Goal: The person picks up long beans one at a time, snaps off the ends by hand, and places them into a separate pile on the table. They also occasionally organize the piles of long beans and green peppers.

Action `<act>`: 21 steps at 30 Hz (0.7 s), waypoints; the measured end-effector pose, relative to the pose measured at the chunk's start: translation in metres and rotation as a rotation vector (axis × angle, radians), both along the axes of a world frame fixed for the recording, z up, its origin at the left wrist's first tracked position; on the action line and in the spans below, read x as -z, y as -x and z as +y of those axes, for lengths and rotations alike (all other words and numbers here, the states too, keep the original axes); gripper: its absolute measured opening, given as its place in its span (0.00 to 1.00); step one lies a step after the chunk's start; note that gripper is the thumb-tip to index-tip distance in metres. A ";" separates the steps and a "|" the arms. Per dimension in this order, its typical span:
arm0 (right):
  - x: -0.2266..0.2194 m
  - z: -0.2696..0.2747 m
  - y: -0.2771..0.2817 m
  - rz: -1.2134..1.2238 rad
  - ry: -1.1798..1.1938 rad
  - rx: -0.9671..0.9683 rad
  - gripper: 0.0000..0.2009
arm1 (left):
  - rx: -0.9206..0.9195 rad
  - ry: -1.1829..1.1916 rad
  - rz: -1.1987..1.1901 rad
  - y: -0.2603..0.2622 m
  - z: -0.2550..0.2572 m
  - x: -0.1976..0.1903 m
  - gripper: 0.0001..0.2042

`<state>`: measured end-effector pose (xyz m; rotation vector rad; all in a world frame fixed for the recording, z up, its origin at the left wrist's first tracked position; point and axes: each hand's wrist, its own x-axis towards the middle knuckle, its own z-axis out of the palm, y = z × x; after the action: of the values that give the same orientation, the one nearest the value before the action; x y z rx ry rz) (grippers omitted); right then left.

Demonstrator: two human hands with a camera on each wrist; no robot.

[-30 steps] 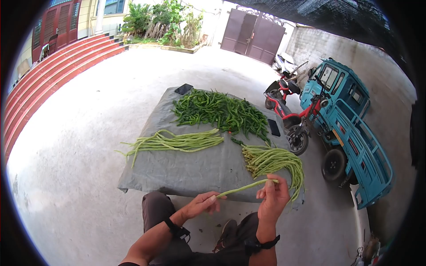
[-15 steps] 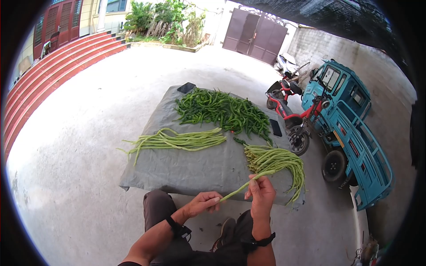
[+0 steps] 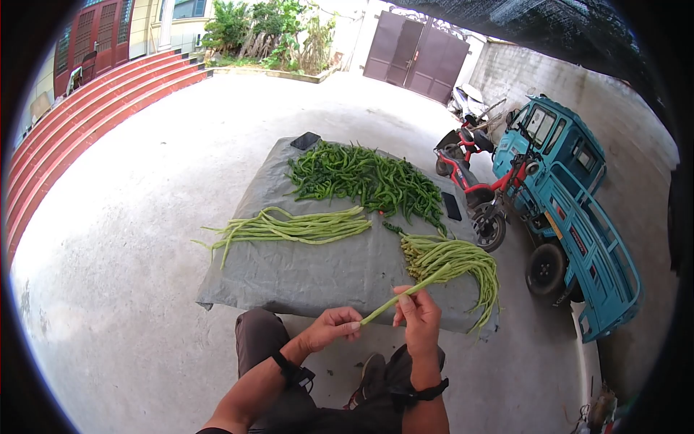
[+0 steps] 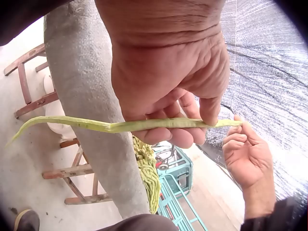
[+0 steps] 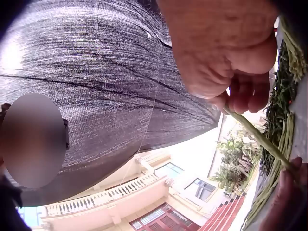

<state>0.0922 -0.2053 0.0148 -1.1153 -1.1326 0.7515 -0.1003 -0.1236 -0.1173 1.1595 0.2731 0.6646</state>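
A single long bean (image 3: 383,311) runs slanting between my two hands over the near edge of the covered table. My left hand (image 3: 331,329) pinches it between thumb and fingers; in the left wrist view the bean (image 4: 144,125) crosses the finger pads, and its thin tail hangs out past the hand. My right hand (image 3: 421,318) pinches the bean with its fingertips, seen again in the left wrist view as the right hand (image 4: 248,156). Just beyond the right hand lies a thick bundle of long beans (image 3: 463,264). A looser row of long beans (image 3: 289,227) lies at the left.
A heap of green peppers (image 3: 361,177) covers the back of the grey table cover (image 3: 303,271). A dark phone (image 3: 451,207) lies to its right, a dark flat object (image 3: 305,140) at the far corner. A red scooter (image 3: 473,184) and blue cargo tricycle (image 3: 578,217) stand at the right.
My right hand has moved left, closer to my left hand, still holding the bean, which now slants more steeply. The left hand stays nearly in place, pinching the bean.
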 end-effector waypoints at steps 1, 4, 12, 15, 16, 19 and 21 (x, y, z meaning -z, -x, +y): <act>0.000 -0.001 -0.001 0.013 -0.002 -0.005 0.10 | -0.002 -0.002 0.000 0.000 0.000 0.000 0.09; -0.005 -0.004 -0.004 0.044 -0.023 -0.001 0.10 | -0.003 -0.008 -0.002 -0.001 0.001 0.003 0.09; -0.039 -0.020 -0.015 0.141 -0.191 0.096 0.09 | -0.013 -0.021 0.021 0.005 0.001 -0.003 0.10; -0.048 -0.028 -0.023 0.175 -0.247 0.151 0.08 | -0.027 -0.043 0.034 0.008 0.003 -0.002 0.09; -0.054 -0.030 -0.023 0.198 -0.273 0.158 0.08 | -0.028 -0.053 0.045 0.009 0.004 -0.001 0.09; -0.062 -0.037 -0.033 0.213 -0.310 0.224 0.09 | -0.027 -0.079 0.064 0.012 0.005 -0.002 0.09; -0.066 -0.041 -0.036 0.206 -0.317 0.236 0.09 | -0.023 -0.089 0.058 0.012 0.005 -0.002 0.08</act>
<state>0.1278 -0.2462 0.0808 -0.8631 -0.8901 0.4699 -0.1127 -0.1183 -0.1153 1.2637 0.3094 0.6695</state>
